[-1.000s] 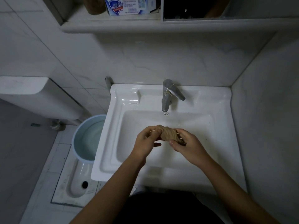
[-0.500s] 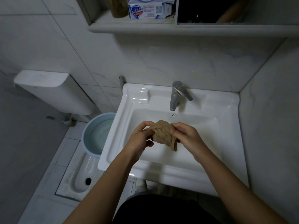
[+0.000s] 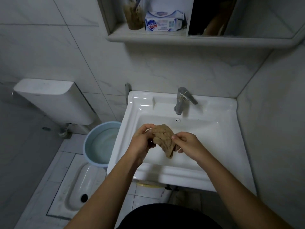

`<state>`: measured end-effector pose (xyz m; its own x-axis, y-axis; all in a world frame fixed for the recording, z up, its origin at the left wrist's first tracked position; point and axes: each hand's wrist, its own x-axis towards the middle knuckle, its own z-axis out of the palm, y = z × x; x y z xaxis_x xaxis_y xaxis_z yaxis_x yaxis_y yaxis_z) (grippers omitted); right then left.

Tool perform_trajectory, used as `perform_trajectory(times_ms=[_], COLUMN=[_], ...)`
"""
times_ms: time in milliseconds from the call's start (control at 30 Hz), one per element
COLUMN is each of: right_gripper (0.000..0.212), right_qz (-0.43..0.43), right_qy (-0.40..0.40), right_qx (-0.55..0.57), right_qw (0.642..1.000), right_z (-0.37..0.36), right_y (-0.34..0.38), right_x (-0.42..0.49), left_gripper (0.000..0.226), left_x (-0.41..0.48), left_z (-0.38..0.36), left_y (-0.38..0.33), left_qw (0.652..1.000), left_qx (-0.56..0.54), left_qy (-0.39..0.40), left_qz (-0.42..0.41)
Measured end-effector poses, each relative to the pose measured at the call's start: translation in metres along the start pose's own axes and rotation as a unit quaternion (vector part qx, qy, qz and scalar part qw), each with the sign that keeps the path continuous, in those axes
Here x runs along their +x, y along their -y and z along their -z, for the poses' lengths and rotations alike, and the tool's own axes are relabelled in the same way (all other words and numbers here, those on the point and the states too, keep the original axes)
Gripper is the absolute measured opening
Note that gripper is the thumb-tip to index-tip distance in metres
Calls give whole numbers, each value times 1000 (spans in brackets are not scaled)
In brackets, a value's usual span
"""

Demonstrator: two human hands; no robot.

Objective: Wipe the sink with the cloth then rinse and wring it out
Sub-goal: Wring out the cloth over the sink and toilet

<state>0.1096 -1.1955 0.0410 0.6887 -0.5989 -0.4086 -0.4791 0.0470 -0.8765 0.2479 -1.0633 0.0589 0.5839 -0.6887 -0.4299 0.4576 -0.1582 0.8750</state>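
Note:
A crumpled tan cloth [image 3: 164,139] hangs above the basin of the white sink [image 3: 214,142], held between both hands. My left hand [image 3: 142,142] pinches its left edge, and my right hand [image 3: 186,144] grips its right edge. The cloth's lower corner droops towards the basin floor. The chrome tap [image 3: 181,100] stands at the back of the sink with no water running from it.
A blue bucket [image 3: 100,142] of water stands on the floor left of the sink, beside a squat toilet pan [image 3: 79,187] and a white cistern [image 3: 54,100]. A shelf [image 3: 181,40] above holds a soap box [image 3: 165,22] and a jar. A wall closes in on the right.
The cloth has gone from a tightly twisted roll to a loosened, partly spread piece, with my hands drawing slightly apart. The camera view has shifted left and upward.

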Motion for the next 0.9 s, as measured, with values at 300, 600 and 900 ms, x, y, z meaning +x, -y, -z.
perform_trajectory(times_ms=[300, 600, 900], right_gripper=[11, 8, 19], right_qz=[148, -123, 113], right_qy=[-211, 30, -42], right_qx=[-106, -22, 15], right_qw=[961, 992, 993], right_z=[-60, -79, -75], right_y=[10, 23, 50], right_x=[-38, -62, -84], left_gripper=[18, 9, 40], left_x=[-43, -70, -75], left_z=[70, 102, 104], left_y=[30, 19, 7], left_qw=[976, 920, 891], left_qx=[212, 324, 418], left_qy=[-27, -56, 46], left_qz=[-47, -212, -170])
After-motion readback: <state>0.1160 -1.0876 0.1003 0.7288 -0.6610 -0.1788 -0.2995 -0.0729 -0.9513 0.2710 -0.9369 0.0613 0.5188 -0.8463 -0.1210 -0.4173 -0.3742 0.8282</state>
